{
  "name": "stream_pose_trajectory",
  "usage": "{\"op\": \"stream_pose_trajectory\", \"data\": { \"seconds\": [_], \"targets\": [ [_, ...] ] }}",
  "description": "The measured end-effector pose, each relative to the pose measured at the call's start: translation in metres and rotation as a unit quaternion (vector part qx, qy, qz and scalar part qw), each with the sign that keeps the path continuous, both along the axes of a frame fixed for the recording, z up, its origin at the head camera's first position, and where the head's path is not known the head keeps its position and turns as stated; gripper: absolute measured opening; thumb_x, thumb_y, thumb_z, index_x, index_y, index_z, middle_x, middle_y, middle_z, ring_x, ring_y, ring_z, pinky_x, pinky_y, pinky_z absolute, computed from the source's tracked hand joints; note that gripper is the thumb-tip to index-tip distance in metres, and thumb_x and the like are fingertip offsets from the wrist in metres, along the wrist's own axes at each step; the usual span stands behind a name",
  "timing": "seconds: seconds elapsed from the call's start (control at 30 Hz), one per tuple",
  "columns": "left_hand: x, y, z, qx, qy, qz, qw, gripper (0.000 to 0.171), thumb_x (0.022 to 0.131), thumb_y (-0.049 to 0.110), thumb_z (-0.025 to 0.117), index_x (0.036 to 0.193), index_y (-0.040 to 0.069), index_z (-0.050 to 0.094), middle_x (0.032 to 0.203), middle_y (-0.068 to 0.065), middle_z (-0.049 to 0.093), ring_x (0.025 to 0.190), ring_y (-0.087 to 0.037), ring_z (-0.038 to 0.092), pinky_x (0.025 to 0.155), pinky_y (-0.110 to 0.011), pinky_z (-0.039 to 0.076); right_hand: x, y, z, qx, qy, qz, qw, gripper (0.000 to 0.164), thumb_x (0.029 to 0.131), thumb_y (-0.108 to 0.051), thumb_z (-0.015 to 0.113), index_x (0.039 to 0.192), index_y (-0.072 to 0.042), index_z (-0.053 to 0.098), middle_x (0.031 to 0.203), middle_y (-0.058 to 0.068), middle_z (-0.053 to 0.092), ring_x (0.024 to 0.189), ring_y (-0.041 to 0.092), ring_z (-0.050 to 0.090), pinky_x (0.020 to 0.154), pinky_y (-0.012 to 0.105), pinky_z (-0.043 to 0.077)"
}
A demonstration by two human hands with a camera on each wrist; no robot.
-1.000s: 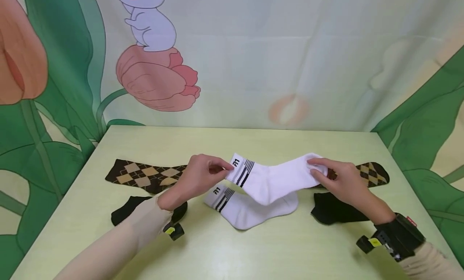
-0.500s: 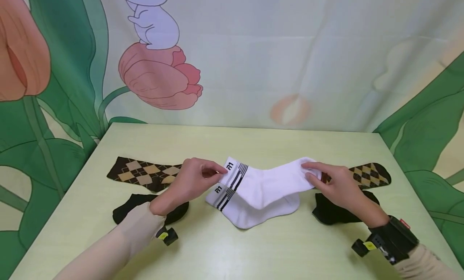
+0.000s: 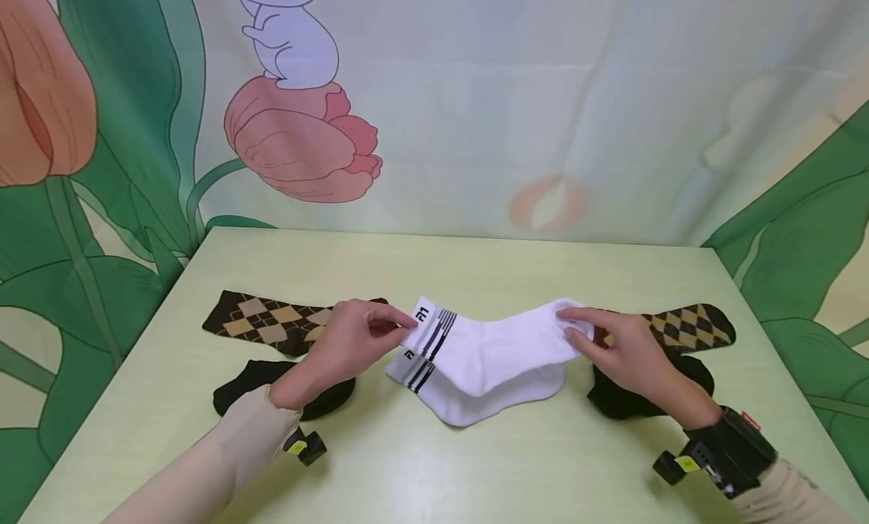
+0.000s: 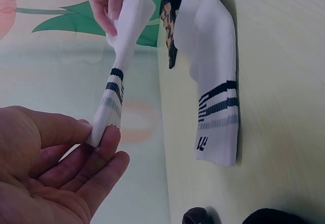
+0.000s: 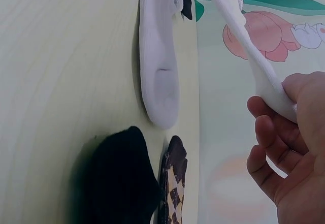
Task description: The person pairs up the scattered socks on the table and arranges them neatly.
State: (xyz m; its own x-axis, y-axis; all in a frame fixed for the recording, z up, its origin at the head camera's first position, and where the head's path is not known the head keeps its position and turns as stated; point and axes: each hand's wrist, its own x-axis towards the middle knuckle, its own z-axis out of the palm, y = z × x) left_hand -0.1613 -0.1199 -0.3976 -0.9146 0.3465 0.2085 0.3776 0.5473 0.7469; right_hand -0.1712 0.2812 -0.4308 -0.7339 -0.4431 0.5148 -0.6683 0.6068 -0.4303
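A white sock point(image 3: 485, 350) with dark stripes at its cuff is held stretched out above the table by both hands. My left hand point(image 3: 346, 347) pinches the cuff edge between thumb and finger, as the left wrist view also shows. At the toe end, my right hand point(image 3: 627, 350) pinches the fabric with thumb and forefinger. Beneath it a matching white sock point(image 3: 462, 411) lies flat on the table, partly covered in the head view. In the left wrist view a gap shows between the raised sock point(image 4: 127, 36) and the lying one point(image 4: 216, 71).
Brown argyle socks lie at the left point(image 3: 265, 320) and right point(image 3: 695, 328) of the table point(image 3: 434, 479). Nearer the front are black socks, one left point(image 3: 247, 381) and one right point(image 3: 611, 396), each partly behind an arm. A printed curtain point(image 3: 475, 117) hangs at the back.
Both hands have shifted slightly left and down in the head view with the raised white sock. It now overlaps more of the sock below. Both grips stay the same.
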Motion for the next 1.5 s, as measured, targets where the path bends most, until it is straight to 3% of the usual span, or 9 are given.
{"op": "stream_pose_trajectory", "data": {
  "seconds": [0.17,0.27,0.4,0.6,0.77,0.97,1.17,1.5],
  "targets": [
    [0.002,-0.004,-0.002,0.005,-0.008,0.000,1.0000,0.012,0.091,0.004,0.075,0.098,0.010,0.083,0.094,0.000,0.077,0.083,-0.011,0.072,0.076,-0.026,0.058,0.000,-0.002,-0.003,0.000,0.009,0.002,1.000,0.034,0.083,-0.002,0.082,0.117,-0.008,0.077,0.089,0.004,0.076,0.055,0.002,0.041,0.050,0.015,0.034],
    [0.003,-0.006,-0.003,0.012,-0.018,-0.001,0.9998,0.012,0.091,0.003,0.076,0.099,0.009,0.083,0.097,-0.002,0.077,0.084,-0.012,0.073,0.076,-0.026,0.058,0.002,-0.003,-0.004,0.007,0.009,-0.001,1.000,0.034,0.084,-0.003,0.082,0.117,-0.009,0.077,0.082,-0.001,0.072,0.055,0.003,0.039,0.051,0.016,0.033],
    [0.004,-0.009,-0.004,0.012,-0.023,0.002,0.9997,0.012,0.091,0.003,0.075,0.098,0.009,0.082,0.099,-0.003,0.077,0.085,-0.012,0.072,0.077,-0.026,0.058,0.004,-0.006,-0.004,0.006,-0.001,0.004,1.000,0.034,0.085,-0.003,0.081,0.118,-0.010,0.077,0.072,-0.009,0.062,0.060,0.004,0.045,0.052,0.017,0.037],
    [0.007,-0.013,-0.005,0.011,-0.035,0.000,0.9993,0.011,0.091,0.004,0.076,0.099,0.009,0.082,0.101,-0.003,0.076,0.088,-0.013,0.072,0.079,-0.027,0.058,0.005,-0.010,-0.005,-0.008,-0.015,0.026,1.000,0.032,0.085,0.000,0.080,0.117,-0.007,0.077,0.087,-0.001,0.074,0.061,0.003,0.050,0.053,0.019,0.044],
    [0.008,-0.015,-0.005,0.003,-0.050,0.006,0.9987,0.013,0.091,0.003,0.075,0.100,0.010,0.082,0.099,-0.001,0.075,0.088,-0.013,0.071,0.079,-0.027,0.058,0.005,-0.011,-0.007,-0.007,-0.023,0.030,0.999,0.032,0.086,-0.001,0.079,0.117,-0.008,0.077,0.079,-0.006,0.070,0.061,0.002,0.050,0.052,0.022,0.044],
    [0.009,-0.019,-0.008,0.003,-0.054,0.002,0.9985,0.015,0.091,0.001,0.074,0.098,0.011,0.082,0.095,0.000,0.074,0.085,-0.012,0.069,0.077,-0.026,0.057,0.007,-0.014,-0.010,-0.010,-0.048,0.029,0.998,0.031,0.088,-0.003,0.079,0.119,-0.010,0.077,0.075,-0.012,0.067,0.062,0.004,0.051,0.051,0.023,0.044],
    [0.009,-0.021,-0.011,0.003,-0.047,-0.003,0.9989,0.016,0.090,-0.001,0.073,0.095,0.011,0.083,0.094,-0.001,0.075,0.081,-0.012,0.067,0.074,-0.024,0.056,0.009,-0.017,-0.012,0.002,-0.044,0.024,0.999,0.030,0.088,-0.004,0.079,0.117,-0.011,0.077,0.066,-0.018,0.059,0.060,0.001,0.048,0.049,0.020,0.039],
    [0.009,-0.023,-0.014,0.002,-0.042,-0.012,0.9990,0.017,0.090,-0.002,0.073,0.095,0.011,0.083,0.089,0.000,0.074,0.073,-0.013,0.061,0.066,-0.023,0.052,0.010,-0.018,-0.018,0.012,-0.064,0.023,0.998,0.030,0.090,-0.009,0.079,0.119,-0.013,0.076,0.066,-0.019,0.056,0.060,0.001,0.048,0.049,0.022,0.040]
  ]
}}
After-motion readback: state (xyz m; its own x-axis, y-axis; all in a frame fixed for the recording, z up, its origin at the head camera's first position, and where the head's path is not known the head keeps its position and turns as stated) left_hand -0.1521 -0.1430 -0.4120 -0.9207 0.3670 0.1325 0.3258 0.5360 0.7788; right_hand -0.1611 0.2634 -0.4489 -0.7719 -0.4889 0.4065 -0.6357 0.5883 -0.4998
